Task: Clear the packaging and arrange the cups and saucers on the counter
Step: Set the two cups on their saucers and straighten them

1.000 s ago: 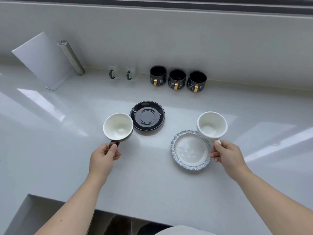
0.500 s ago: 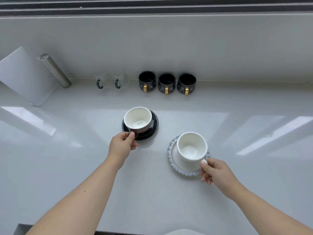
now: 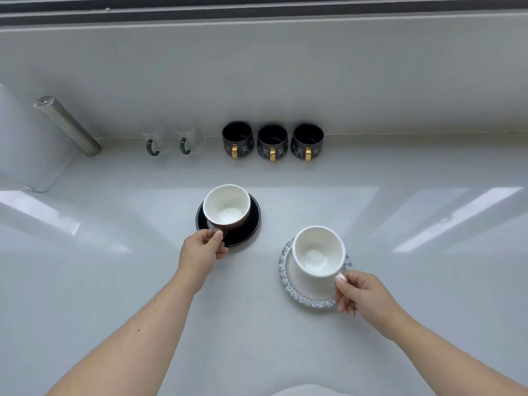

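A brown cup with a white inside [image 3: 226,206] stands on the black saucer [image 3: 248,227] in the middle of the counter. My left hand [image 3: 201,252] pinches its handle from the near side. To the right, a white cup [image 3: 317,251] sits on the glass saucer with a beaded rim [image 3: 300,295]. My right hand [image 3: 361,292] holds that cup's handle at its near right. Both cups are upright and empty.
Along the back wall stand three black mugs with gold handles [image 3: 273,141] and two clear glass cups with green handles [image 3: 174,141]. A metal cylinder [image 3: 67,125] and a white board [image 3: 25,150] lean at the far left. The pale counter [image 3: 400,224] stretches wide to both sides.
Both hands carried their cups inward and down onto the saucers: the brown cup onto the black saucer, the white cup onto the glass one. Since half a second ago little has moved.
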